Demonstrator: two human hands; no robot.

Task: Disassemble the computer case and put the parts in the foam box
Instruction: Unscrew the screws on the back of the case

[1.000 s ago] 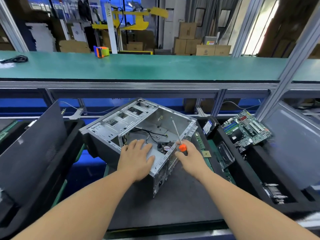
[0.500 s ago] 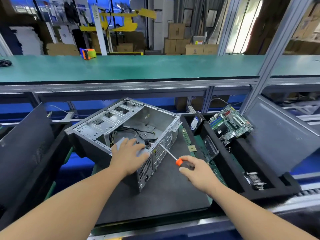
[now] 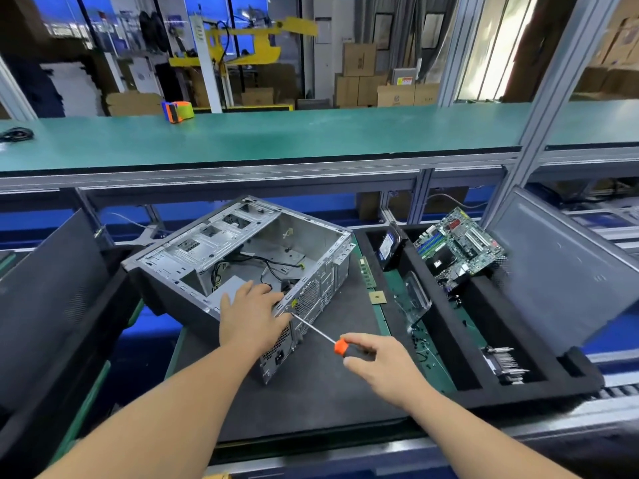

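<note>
Wires deep inside the case (image 3: 242,257) are hard to make out. The case lies on a dark mat (image 3: 311,392) on the bench (image 3: 401,305), open side up, long axis running far-left to near-right. Left hand (image 3: 254,316) rests flat on its near corner. Right hand (image 3: 378,363) grips a screwdriver (image 3: 320,333), tip at the rear panel. Foam box (image 3: 449,340) sits right, holding a motherboard (image 3: 460,245).

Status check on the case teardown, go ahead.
Left hand flat on the computer case, steadying it. Right hand grips the screwdriver, tip at the case's rear panel. Motherboard already in the foam box. Nothing blocking.
</note>
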